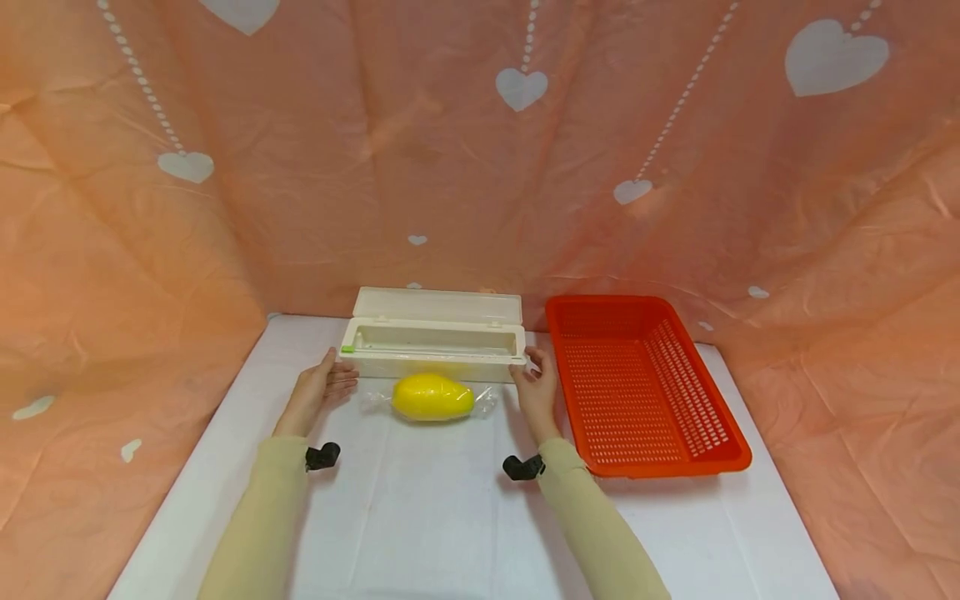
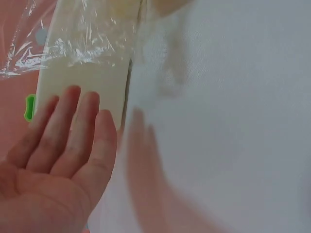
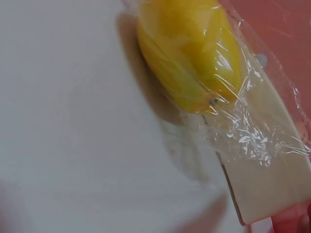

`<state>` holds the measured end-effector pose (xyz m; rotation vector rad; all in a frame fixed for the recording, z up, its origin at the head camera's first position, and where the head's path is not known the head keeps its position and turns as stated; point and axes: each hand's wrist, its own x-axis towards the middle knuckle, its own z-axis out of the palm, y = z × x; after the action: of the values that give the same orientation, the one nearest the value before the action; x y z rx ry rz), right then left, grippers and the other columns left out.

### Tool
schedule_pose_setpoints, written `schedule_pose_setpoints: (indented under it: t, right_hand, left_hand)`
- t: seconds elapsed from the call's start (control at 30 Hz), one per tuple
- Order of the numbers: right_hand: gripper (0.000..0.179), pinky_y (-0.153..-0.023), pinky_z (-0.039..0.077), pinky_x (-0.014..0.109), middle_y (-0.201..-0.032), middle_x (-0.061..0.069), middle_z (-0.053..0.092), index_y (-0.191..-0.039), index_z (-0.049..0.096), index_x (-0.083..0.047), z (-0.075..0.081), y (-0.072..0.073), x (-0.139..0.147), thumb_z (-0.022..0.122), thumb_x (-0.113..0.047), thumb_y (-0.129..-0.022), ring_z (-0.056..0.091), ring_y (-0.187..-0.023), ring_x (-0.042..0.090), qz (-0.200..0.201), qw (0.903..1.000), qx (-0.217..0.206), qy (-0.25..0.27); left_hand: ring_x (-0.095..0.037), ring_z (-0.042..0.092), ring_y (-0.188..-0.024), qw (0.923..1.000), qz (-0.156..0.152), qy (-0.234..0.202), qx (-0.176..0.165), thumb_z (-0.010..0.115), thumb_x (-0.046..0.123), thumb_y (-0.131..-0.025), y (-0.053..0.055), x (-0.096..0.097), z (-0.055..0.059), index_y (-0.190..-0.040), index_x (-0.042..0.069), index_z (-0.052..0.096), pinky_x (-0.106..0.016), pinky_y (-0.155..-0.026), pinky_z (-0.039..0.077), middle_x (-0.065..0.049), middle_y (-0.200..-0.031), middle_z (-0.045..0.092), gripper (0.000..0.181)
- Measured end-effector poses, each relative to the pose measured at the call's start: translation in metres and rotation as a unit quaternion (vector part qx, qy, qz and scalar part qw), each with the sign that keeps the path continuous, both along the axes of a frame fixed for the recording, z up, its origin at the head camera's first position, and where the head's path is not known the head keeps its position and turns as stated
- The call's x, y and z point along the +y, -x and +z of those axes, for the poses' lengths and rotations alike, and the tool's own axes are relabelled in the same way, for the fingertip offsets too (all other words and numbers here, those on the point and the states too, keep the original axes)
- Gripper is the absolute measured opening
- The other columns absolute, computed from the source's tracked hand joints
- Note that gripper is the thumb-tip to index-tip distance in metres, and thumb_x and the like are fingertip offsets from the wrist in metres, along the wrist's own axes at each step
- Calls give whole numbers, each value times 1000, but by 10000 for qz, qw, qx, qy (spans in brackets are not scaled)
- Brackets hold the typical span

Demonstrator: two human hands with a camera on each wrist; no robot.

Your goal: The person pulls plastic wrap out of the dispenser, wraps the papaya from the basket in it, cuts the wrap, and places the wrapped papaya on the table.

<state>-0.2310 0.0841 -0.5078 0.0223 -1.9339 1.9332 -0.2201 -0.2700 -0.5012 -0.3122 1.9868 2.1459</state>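
A long cream plastic box [image 1: 375,367] lies crosswise at the back of the table, its lid [image 1: 437,306] tipped back and its trough showing. A green slider [image 1: 347,349] sits at its left end. My left hand [image 1: 317,393] is at the box's left front corner, fingers straight and palm turned inward. At the right end, my right hand [image 1: 537,393] has its thumb and loosely bent fingers by the corner; the right wrist view leaves it mostly out. Between the hands, close in front of the box, lies a yellow mango [image 1: 432,397] wrapped in clear cling film [image 3: 248,141] with loose ends.
A red perforated plastic basket [image 1: 626,404] stands right of the box, close beside my right forearm. The table [image 1: 420,517] has a white cover. Behind and on both sides hangs a pink-orange curtain [image 1: 450,167] with white hearts.
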Motion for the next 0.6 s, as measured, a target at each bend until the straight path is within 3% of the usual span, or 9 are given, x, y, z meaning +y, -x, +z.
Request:
schedule_pose_setpoints:
  t: [0.1,0.23,0.4,0.47,0.6]
  right_hand:
    - [38,-90,37,58,-117,38,49,-117,50,19,-1,-4,1,63,14,-82,43,-110,52,25,10000,-38,-8]
    - [38,-83,42,39,-115,38,49,-118,50,18,-1,-7,1,63,12,-83,44,-104,53,17,10000,-56,46]
    - [31,-74,40,21,-111,39,48,-117,49,20,-2,-12,1,58,11,-88,47,-96,45,-107,9995,-90,299]
    - [28,-74,42,22,-109,38,50,-116,48,21,-3,-16,1,54,10,-91,48,-96,42,-128,9988,-211,432]
    - [26,-83,48,37,-112,30,56,-117,52,15,-24,-13,2,51,-1,-96,53,-99,40,-29,9951,-708,692]
  left_hand:
    - [-23,60,-111,9995,-303,54,42,39,48,-100,0,4,-2,-138,-14,37,-41,-101,43,-23,-128,56,72]
    - [-27,56,-115,9976,-539,349,276,51,36,-100,1,6,-8,-137,-11,41,-44,-102,40,-23,-130,54,60]
    - [-18,59,-106,9944,-517,648,648,63,18,-94,2,8,-15,-133,-8,47,-36,-95,47,-17,-123,60,50]
    - [-15,60,-105,9943,-536,607,697,63,12,-94,0,10,-10,-133,-9,46,-35,-95,48,-20,-124,59,48]
    - [-8,61,-104,9925,-660,540,872,62,9,-94,3,8,-9,-135,-10,43,-35,-97,46,-25,-129,54,49]
